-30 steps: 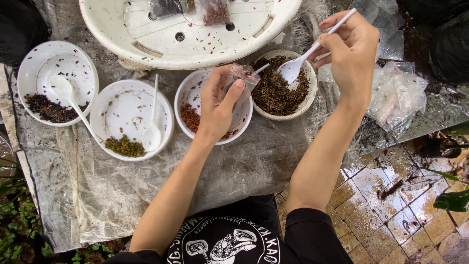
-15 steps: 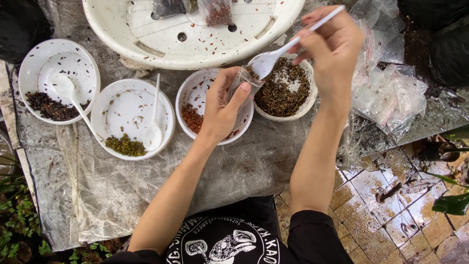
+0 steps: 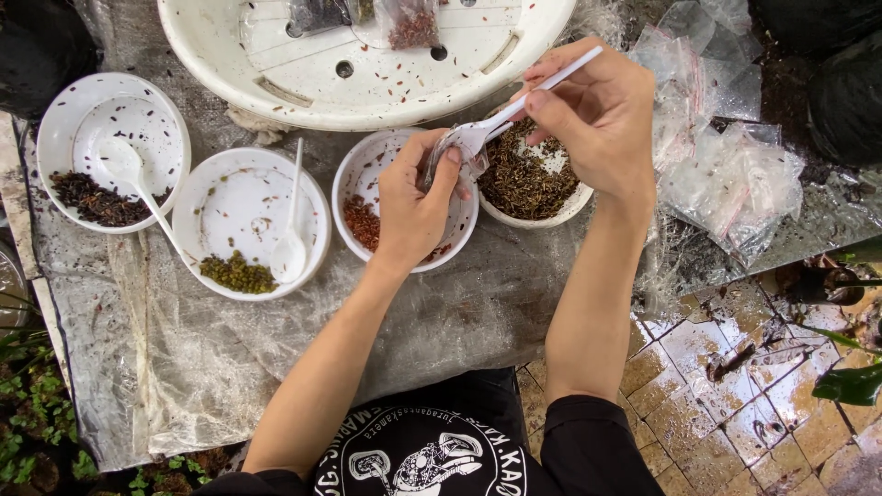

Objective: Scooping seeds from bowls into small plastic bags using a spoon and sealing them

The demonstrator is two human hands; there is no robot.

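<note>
Looking down from the head camera, the right hand (image 3: 602, 115) pinches the long handle of a white plastic spoon (image 3: 496, 124) between thumb and fingers, its bowl tipped down against the mouth of a small clear plastic bag (image 3: 459, 156). The left hand (image 3: 413, 207) is closed around that bag, thumb and fingertips pressing its top edge, so most of the bag is hidden and I cannot tell what is inside. Both hands hover over two round white bowls that touch each other: the one under the left hand holds a patch of reddish-brown seeds (image 3: 360, 220), and the one under the spoon holds dark brown seeds (image 3: 524, 179). Left of these sits a wider white bowl with a small heap of green seeds (image 3: 237, 273) and a second white spoon (image 3: 289, 243) lying in it. Farther left, a white bowl holds dark, nearly black seeds (image 3: 92, 197) and another white spoon. Behind them all lies a large white plastic tray (image 3: 276, 73) with holes, sprinkled with stray seeds. The bench (image 3: 184, 367) is covered with crinkled clear plastic sheeting. To the right, a pile of empty clear bags (image 3: 735, 170) lies near the wet tiled floor (image 3: 735, 386).
</note>
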